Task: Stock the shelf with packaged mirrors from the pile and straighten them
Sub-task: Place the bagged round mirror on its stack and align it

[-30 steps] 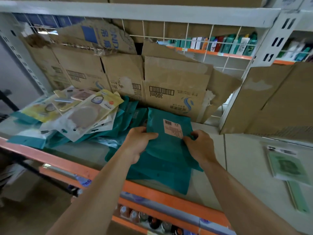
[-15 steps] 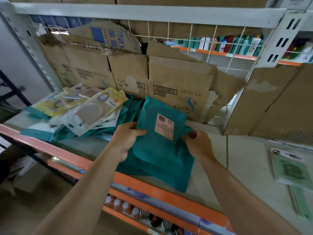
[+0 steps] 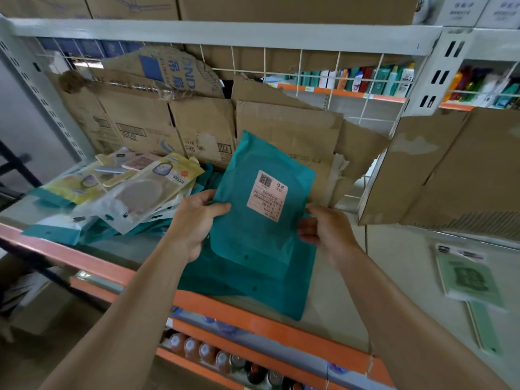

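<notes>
I hold a teal packaged mirror (image 3: 253, 220) with a pink barcode label tilted up above the shelf. My left hand (image 3: 194, 223) grips its left edge, thumb on the front. My right hand (image 3: 326, 229) grips its right edge. Beneath it lie more teal packages (image 3: 270, 285) stacked flat near the shelf's orange front edge (image 3: 253, 319). To the left sits the loose pile of mirrors (image 3: 132, 198) in yellow, white and teal packaging.
Flattened cardboard (image 3: 180, 128) lines the back of the shelf and the divider (image 3: 439, 170) at right. Green packaged items (image 3: 467, 277) lie on the right section. Bottles (image 3: 213, 356) stand on the shelf below. A white upper shelf beam (image 3: 225, 32) runs overhead.
Both hands have lifted the labelled teal package up off the stack and tilted it more upright, toward the cardboard at the back.
</notes>
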